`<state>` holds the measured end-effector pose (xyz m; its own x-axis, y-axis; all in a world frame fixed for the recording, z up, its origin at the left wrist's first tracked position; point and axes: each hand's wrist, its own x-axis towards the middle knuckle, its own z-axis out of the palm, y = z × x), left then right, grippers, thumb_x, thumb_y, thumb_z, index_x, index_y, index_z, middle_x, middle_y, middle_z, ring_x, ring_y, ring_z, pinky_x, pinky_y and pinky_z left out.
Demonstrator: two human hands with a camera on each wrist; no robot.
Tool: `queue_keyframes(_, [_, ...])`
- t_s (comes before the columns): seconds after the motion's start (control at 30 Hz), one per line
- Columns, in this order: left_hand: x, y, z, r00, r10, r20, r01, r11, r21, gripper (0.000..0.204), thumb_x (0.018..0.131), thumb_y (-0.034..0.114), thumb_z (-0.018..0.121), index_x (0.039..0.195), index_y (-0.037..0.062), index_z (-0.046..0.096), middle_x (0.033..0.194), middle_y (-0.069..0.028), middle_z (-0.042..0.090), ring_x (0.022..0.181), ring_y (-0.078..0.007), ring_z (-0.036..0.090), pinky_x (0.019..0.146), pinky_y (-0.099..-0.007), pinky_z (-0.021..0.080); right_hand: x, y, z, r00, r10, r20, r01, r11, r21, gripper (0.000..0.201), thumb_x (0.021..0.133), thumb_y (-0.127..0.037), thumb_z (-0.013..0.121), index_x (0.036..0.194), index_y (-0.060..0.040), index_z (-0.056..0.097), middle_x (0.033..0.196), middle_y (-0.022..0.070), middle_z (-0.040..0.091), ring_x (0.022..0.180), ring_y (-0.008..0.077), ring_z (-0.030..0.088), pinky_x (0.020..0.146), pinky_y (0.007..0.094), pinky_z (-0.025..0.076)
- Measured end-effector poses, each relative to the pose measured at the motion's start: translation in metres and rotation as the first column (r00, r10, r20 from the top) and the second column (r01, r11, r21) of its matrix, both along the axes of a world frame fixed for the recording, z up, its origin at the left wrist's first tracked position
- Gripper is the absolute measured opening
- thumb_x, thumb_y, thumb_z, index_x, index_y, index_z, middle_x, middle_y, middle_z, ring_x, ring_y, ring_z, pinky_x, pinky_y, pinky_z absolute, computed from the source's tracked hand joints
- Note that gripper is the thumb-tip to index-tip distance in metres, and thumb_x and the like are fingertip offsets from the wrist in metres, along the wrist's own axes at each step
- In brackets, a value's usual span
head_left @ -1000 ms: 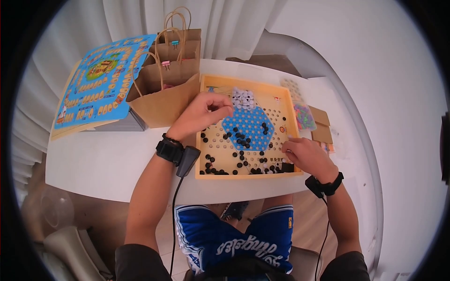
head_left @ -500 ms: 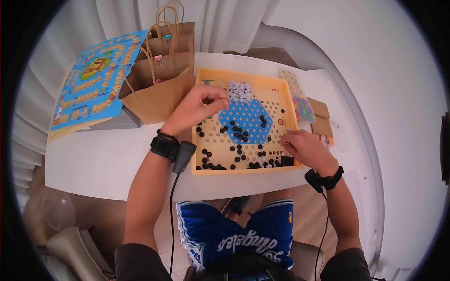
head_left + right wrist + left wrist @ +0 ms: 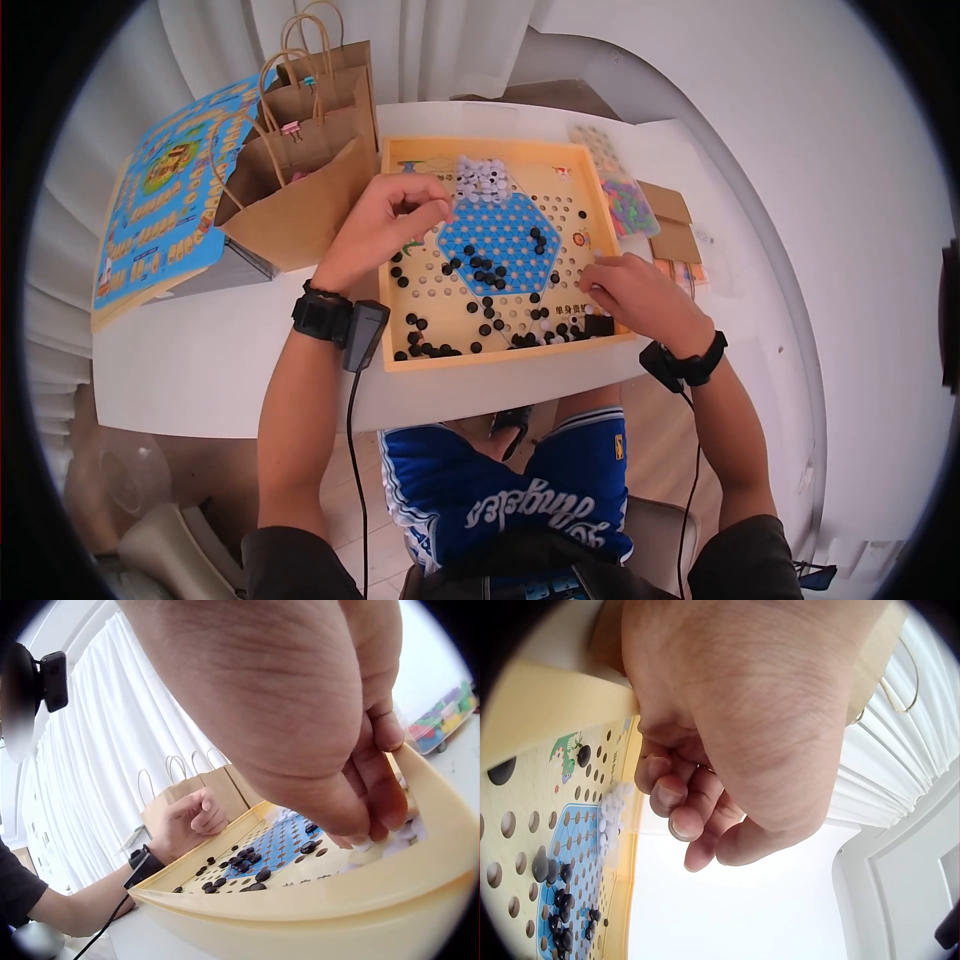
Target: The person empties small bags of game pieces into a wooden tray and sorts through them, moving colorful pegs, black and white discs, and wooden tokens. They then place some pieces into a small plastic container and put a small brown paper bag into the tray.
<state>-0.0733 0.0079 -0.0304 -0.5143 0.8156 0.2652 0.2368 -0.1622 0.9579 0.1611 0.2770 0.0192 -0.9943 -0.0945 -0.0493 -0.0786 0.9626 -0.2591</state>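
Note:
A wooden game board tray [image 3: 400, 352] with rows of holes and a blue hexagon [image 3: 515, 225] lies on the table. Black round pieces [image 3: 482, 262] are scattered over its middle and near side. White pieces [image 3: 482, 180] fill a clump at the far edge. My left hand [image 3: 390, 222] hovers over the left rim, fingers loosely curled with nothing between them in the left wrist view. At the right rim, my right hand [image 3: 640, 295] reaches down with thumb and fingertips together. The right wrist view shows a small white piece [image 3: 363, 845] pinched at those tips, partly hidden.
Brown paper bags [image 3: 300, 190] and a blue printed game sheet [image 3: 165, 185] stand left of the tray. To the right lie a clear pack of colourful pieces [image 3: 628, 208] and a brown card box [image 3: 665, 222]. White curtains [image 3: 430, 50] hang behind the table.
The head view has turned, so tray, bags and hands appear further left. Both hands keep nearly the same place over the tray, and the pieces lie as before.

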Motion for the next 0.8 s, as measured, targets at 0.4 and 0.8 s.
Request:
queue_keyframes(0.4, [-0.0013,-0.0023,-0.0041,1.0,0.007,-0.001,-0.007,1.0,-0.012,0.013,0.1,0.009,0.062,0.09,0.0033,0.068,0.083,0.0036,0.065,0.067,-0.0031,0.047,0.062,-0.0216,0.037,0.0019,-0.0012,-0.0026,1.0,-0.01,-0.01,0.01,1.0,0.006,0.004,0.093,-0.005,0.065,0.096,-0.0037,0.068,0.092,0.0144,0.07,0.089,0.0371,0.068,0.077,0.0467,0.053])
queue_keyframes(0.8, [-0.0006,-0.0006,-0.0003,1.0,0.014,0.013,-0.013,1.0,-0.024,0.013,0.1,0.008,0.06,0.09,0.0032,0.067,0.082,0.0042,0.064,0.067,-0.0031,0.047,0.062,-0.0212,0.036,0.0009,-0.0013,0.001,0.999,-0.021,0.038,0.021,1.0,-0.002,0.004,0.096,-0.007,0.064,0.097,-0.0032,0.066,0.091,0.0147,0.067,0.09,0.0363,0.067,0.078,0.045,0.052])
